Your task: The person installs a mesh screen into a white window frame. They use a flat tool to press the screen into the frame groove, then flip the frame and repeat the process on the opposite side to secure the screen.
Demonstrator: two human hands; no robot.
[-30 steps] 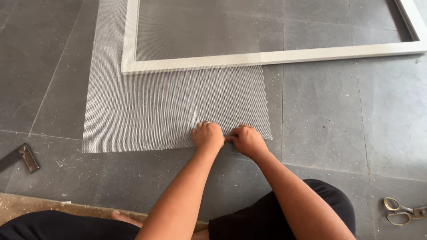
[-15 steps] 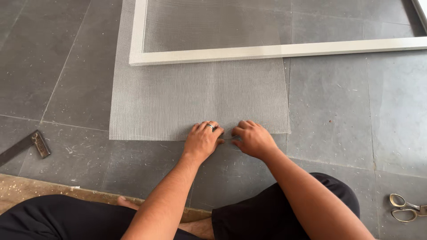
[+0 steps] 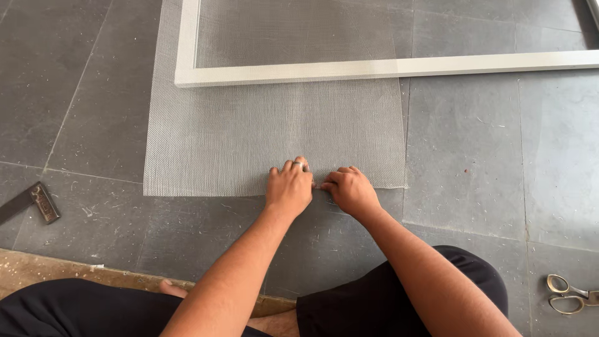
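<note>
Grey floor tiles (image 3: 100, 93) carry mesh (image 3: 262, 137); both hands (image 3: 321, 187) pinch its near edge.

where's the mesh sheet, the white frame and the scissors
mesh sheet (image 3: 249, 143), head view, bare middle of the mesh
white frame (image 3: 374, 68), head view, its near bar
scissors (image 3: 569, 294), head view, the handle loops

Under my hands: fine grey woven mesh sheet (image 3: 268, 134), matt and finely textured. Beyond, smooth white satin frame (image 3: 387, 67). Matt dark-grey stone floor tiles (image 3: 465, 150), scuffed.

Your hands (image 3: 321, 187) are finding open floor (image 3: 465, 162) on both sides; the frame (image 3: 387, 67) is blocking ahead, scissors (image 3: 571, 294) lying far right.
</note>
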